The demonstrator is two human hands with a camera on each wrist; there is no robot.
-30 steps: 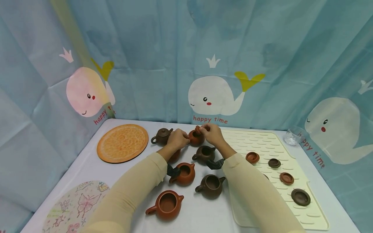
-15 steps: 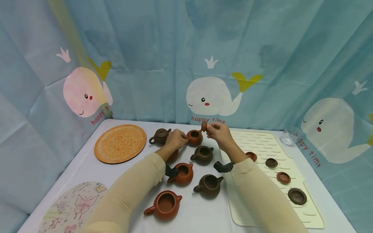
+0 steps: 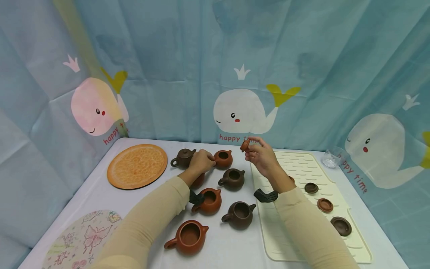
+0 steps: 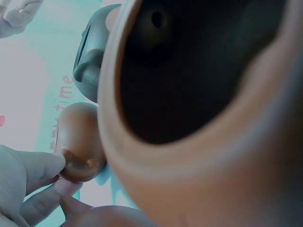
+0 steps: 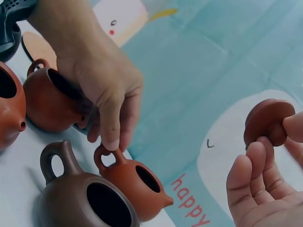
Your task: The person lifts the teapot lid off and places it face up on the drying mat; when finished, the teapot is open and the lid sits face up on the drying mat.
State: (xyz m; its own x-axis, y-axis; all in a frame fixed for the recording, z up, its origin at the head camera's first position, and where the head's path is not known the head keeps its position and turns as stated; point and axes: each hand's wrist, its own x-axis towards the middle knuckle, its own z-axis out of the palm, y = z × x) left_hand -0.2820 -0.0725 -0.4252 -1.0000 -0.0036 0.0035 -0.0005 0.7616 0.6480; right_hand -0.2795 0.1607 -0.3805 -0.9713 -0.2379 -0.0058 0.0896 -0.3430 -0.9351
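Note:
My left hand [image 3: 201,161] pinches the handle of a small reddish-brown clay teapot [image 3: 223,160] at the back of the table; its top opening is uncovered. In the right wrist view that teapot [image 5: 135,184] stands behind a dark brown one [image 5: 80,198]. Up and to the right of it, my right hand [image 3: 265,160] holds a reddish-brown teapot lid [image 3: 245,145] in the air. The lid [image 5: 265,120] is tilted, its knob against the fingertips. A larger reddish teapot [image 4: 137,175] fills much of the left wrist view.
Nearby stand a lidded dark teapot [image 3: 183,158] and several lidless ones, including a dark one [image 3: 239,216] and a red one [image 3: 189,239]. Several lids, one dark [image 3: 340,226], lie on the cream mat [image 3: 279,239]. A clear cup [image 3: 332,158] and an orange round mat [image 3: 136,166] flank them.
My right hand has lifted the lid from the small teapot's opening and carried it to the right, its fingers spreading and the lid turning. The left hand keeps its pinch on the handle.

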